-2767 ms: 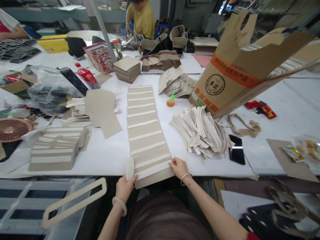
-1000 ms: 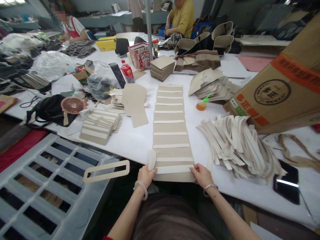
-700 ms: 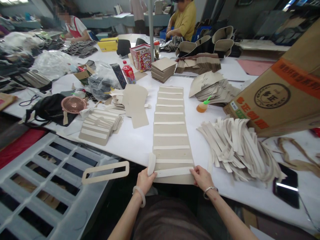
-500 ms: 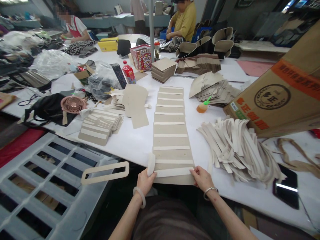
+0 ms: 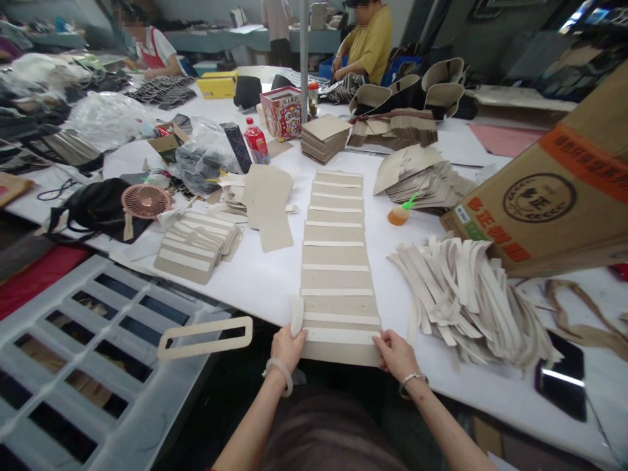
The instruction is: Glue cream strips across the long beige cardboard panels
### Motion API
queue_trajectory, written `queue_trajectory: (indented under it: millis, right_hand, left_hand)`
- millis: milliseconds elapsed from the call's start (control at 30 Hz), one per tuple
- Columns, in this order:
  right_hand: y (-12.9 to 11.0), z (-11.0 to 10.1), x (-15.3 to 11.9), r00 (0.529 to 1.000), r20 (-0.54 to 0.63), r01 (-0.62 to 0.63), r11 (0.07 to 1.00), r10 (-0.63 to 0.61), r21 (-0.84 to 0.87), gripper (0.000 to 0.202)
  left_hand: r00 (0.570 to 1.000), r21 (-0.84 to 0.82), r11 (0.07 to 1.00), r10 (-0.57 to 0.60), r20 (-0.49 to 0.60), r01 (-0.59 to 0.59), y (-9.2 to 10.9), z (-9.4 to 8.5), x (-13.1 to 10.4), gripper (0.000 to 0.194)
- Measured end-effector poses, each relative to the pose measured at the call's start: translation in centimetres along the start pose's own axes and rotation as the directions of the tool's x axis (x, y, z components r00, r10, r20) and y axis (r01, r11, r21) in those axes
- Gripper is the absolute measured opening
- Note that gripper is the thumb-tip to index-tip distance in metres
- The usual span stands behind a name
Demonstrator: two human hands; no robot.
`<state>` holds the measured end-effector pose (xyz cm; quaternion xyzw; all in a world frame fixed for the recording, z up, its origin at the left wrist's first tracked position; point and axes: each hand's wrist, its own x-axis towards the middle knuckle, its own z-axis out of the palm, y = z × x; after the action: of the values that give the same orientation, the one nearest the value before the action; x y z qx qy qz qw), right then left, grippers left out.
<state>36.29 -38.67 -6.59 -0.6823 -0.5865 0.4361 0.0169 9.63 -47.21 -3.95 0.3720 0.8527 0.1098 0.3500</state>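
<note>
A row of overlapping beige panels [image 5: 336, 257] runs away from me down the table, each with a white strip across it. Across the nearest panel [image 5: 339, 353] lies one white strip [image 5: 342, 336], held at both ends. My left hand [image 5: 288, 348] is closed on its left end, fingers pinched; a curled white strip or small bundle of strips [image 5: 297, 314] also stands up out of this hand. At the right end, my right hand [image 5: 396, 352] pinches the strip between thumb and fingers at the panel's edge.
Loose strips [image 5: 466, 294] are heaped at right, beside a phone [image 5: 562, 376] and a leaning carton [image 5: 534, 196]. A small glue bottle [image 5: 399, 214] stands behind them. Left are stacked panels [image 5: 189, 245], a pink fan [image 5: 146, 201] and a frame-shaped piece [image 5: 206, 338]. Two people work across the table.
The held strip has gone from slightly slanted to level across the nearest panel. Both hands keep their hold and have barely moved. The whole view has shifted slightly.
</note>
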Motion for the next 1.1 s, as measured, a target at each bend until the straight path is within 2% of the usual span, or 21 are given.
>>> queue_trajectory:
  millis: [200, 800, 1100]
  right_hand:
    - [0.0, -0.1, 0.0, 1.000, 0.000, -0.004, 1.000, 0.004, 0.005, 0.023]
    - [-0.1, 0.0, -0.1, 0.999, -0.020, 0.031, 0.999, -0.032, -0.023, 0.023]
    - [-0.9, -0.1, -0.6, 0.987, -0.145, 0.056, 0.995, -0.067, -0.079, 0.019]
  left_hand:
    - [0.999, 0.045, 0.998, -0.042, 0.019, 0.042, 0.4, -0.3, 0.1, 0.037]
    - [0.998, 0.087, 0.994, -0.061, 0.002, 0.060, 1.2, -0.7, -0.1, 0.039]
    - [0.999, 0.167, 0.985, -0.038, 0.000, 0.037, 1.8, -0.9, -0.5, 0.040]
